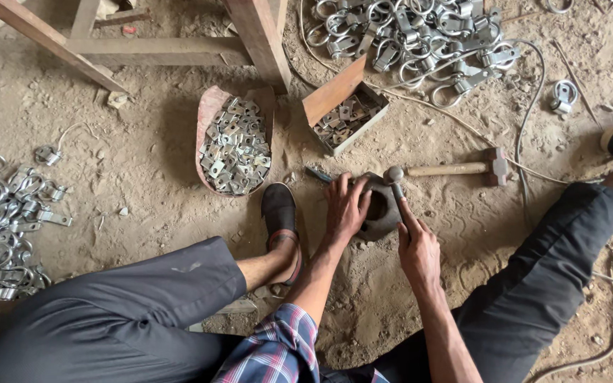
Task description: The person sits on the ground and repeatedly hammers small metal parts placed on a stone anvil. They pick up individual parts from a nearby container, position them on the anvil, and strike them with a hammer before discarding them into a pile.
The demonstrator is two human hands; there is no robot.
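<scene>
Person sits on dirt floor, legs spread, working between them. Left hand lies over a dark round metal block, fingers spread on its top and near rim, steadying it; grip is loose, pressing rather than closing. Right hand has its grip closed around a small hammer, rounded head just above the block's far edge.

The block is dark, squat, ring-like with a hollow centre, sitting on the floor just in front of a dark slipper. Whether a small part lies in the hollow can't be told; the left hand covers it.

To do this well, as I judge it: keep left fingers off the strike spot, hold the block flat so it doesn't rock on loose dirt, use short controlled taps.

Around: a reddish tray of small silver plates, a wooden box with similar plates, a pile of silver ring clamps at top, another pile of clamps at left, a wooden-handled hammer lying well right of the block.
</scene>
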